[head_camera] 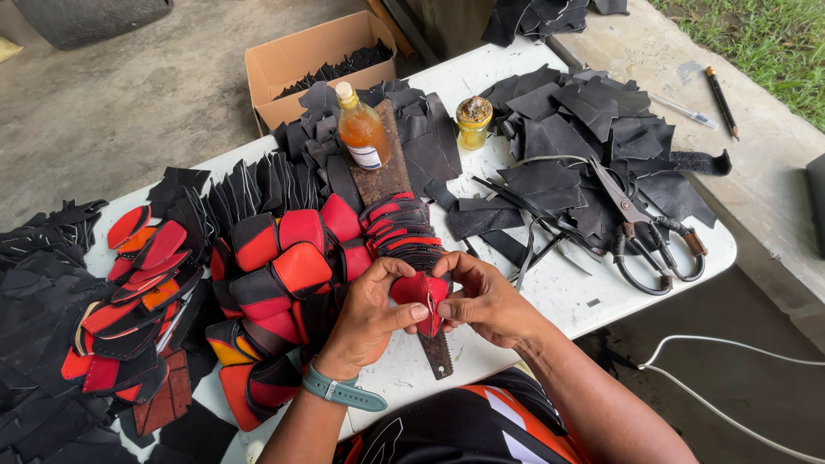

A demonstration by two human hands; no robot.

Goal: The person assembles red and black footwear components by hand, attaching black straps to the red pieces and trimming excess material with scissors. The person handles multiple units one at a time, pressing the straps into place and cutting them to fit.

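hands: left hand + right hand both pinch one small red leather piece, fingers narrow, closed on its edges; thumbs on top
piece loc: held just above white table front edge, over a dark rough strip lying under the hands
step tip: judged folding/pressing an edge; keep pinch close to fold line, both thumbs level, piece flat over strip so it doesn't skew
left wrist: teal watch band
bottle: clear plastic, amber liquid, cream cap, white label w/ dark band, upright mid-table
jar: small, yellowish, open top, right of bottle
box: brown cardboard, open, black cut pieces inside, on floor behind table
stacks: red/black sewn pieces left of hands
shears: big, dark handles, right side
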